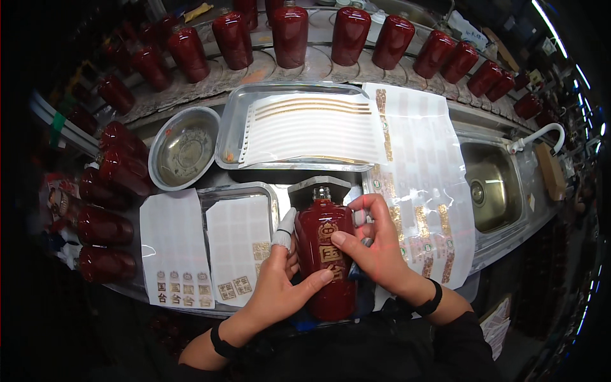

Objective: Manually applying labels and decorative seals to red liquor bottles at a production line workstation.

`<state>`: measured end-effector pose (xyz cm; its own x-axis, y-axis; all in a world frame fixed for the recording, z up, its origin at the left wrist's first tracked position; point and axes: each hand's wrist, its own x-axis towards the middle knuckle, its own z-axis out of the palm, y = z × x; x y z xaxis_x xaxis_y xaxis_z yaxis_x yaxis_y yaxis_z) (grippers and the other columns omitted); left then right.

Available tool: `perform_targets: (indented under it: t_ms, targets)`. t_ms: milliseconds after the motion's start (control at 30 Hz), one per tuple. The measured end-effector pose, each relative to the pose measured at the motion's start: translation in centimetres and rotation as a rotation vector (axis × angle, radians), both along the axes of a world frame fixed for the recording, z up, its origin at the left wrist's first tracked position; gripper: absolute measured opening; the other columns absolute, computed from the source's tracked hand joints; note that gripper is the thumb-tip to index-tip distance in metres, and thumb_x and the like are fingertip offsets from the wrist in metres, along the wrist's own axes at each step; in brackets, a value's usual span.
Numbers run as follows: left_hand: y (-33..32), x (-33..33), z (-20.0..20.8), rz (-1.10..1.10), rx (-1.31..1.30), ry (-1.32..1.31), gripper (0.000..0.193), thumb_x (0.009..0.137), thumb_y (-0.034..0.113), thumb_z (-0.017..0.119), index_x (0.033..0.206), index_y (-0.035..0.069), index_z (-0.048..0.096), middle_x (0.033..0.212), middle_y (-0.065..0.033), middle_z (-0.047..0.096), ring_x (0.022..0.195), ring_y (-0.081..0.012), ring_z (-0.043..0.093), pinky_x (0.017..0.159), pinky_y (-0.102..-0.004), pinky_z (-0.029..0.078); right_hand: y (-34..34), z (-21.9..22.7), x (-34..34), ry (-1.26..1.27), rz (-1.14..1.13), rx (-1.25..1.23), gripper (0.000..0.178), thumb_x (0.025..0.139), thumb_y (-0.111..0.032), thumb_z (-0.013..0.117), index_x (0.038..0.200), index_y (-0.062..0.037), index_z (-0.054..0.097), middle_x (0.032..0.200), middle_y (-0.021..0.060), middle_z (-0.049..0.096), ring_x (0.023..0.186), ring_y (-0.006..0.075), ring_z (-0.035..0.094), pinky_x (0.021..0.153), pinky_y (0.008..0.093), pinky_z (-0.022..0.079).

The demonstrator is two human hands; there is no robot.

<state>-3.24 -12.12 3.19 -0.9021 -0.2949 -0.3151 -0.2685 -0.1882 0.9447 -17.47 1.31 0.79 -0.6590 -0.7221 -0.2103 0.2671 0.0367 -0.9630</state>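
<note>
A glossy dark red bottle with a clear, uncapped glass neck stands upright in front of me, gold lettering decals running down its face. My left hand is wrapped round its left side, thumb across the lower front. White finger covers show on that hand's fingertips. From the right, my right hand grips the bottle, its thumb pressed on the gold decal and its covered fingertips at the bottle's right side. Behind the neck sits a grey angled rest.
Decal sheets lie left and right. A tray holds a gold-striped sheet. A metal bowl stands left, a sink right. Red bottles line the curved conveyor behind; more red bottles crowd the left.
</note>
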Motion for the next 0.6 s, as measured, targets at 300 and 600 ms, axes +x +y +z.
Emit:
perform_targets:
  t_ms: [300, 600]
  targets:
    - [-0.22, 0.01, -0.2, 0.011, 0.032, -0.007, 0.1, 0.087, 0.003, 0.07, 0.156, 0.005, -0.003, 0.149, -0.0189, 0.037, 0.132, -0.0245, 0.047, 0.107, -0.0393, 0.043, -0.42, 0.02, 0.1, -0.023, -0.012, -0.026, 0.05, 0.086, -0.016, 0.075, 0.118, -0.0002, 0.041, 0.109, 0.0104, 0.05, 0.087, 0.0122, 0.063, 0.066, 0.024, 0.054]
    - [-0.38, -0.25, 0.08, 0.044, 0.129, -0.017, 0.098, 0.088, 0.007, 0.072, 0.153, -0.003, 0.0, 0.153, -0.0252, 0.027, 0.138, -0.0284, 0.04, 0.111, -0.0388, 0.038, -0.95, 0.15, -0.02, 0.04, -0.027, -0.014, 0.048, 0.086, -0.015, 0.074, 0.117, -0.0001, 0.041, 0.108, 0.0101, 0.05, 0.085, 0.0111, 0.061, 0.064, 0.0238, 0.053]
